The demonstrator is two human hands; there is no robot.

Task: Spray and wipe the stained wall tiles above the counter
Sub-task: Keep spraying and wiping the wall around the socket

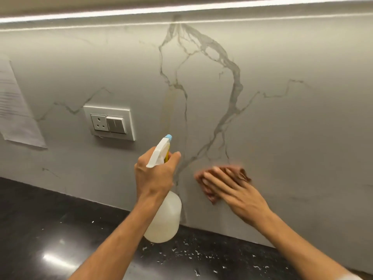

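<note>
The grey marble-veined wall point(282, 128) rises behind a black counter point(50, 229). A faint yellowish streak point(169, 110) runs down the wall near the middle. My left hand point(155, 176) grips the neck of a white spray bottle point(164, 219), whose blue-tipped nozzle points up at the wall, with the index finger out front by the trigger. My right hand point(232, 190) presses a brown cloth point(240, 173) flat against the wall low down, fingers straight; hand and cloth are motion-blurred.
A white socket and switch plate point(110, 122) is set in the wall left of the bottle. A printed paper sheet point(16, 110) is stuck on the wall at far left. Droplets and white specks dot the counter. A light strip point(181, 9) runs overhead.
</note>
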